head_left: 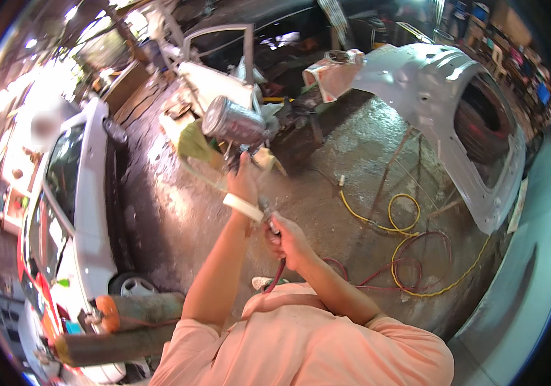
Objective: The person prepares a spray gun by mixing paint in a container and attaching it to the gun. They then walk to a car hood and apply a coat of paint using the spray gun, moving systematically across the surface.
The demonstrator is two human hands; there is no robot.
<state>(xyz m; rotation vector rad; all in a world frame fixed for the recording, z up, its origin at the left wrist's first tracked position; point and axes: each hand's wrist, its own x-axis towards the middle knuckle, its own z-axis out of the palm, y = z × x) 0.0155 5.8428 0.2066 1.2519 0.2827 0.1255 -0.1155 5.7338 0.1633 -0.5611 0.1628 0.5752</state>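
Observation:
In front of my body I hold a spray gun with a paint-smeared metal cup [233,120]. My left hand [242,183] is wrapped round its upper part, just below the cup; a pale band [243,207] circles that wrist. Lower down, my right hand [290,243] is closed on the fitting [266,209] at the gun's lower end. From there a dark red hose [277,275] drops past my shirt toward the floor. The fingers partly hide the gun's handle, and its trigger cannot be made out.
A grey car body panel [404,80] stands on thin legs at the right. Yellow cord [392,228] and red hose loop on the concrete. A white car [92,199] and gas cylinders [143,312] are at left. A pale panel [526,296] lines the right edge; a door frame [249,48] stands ahead.

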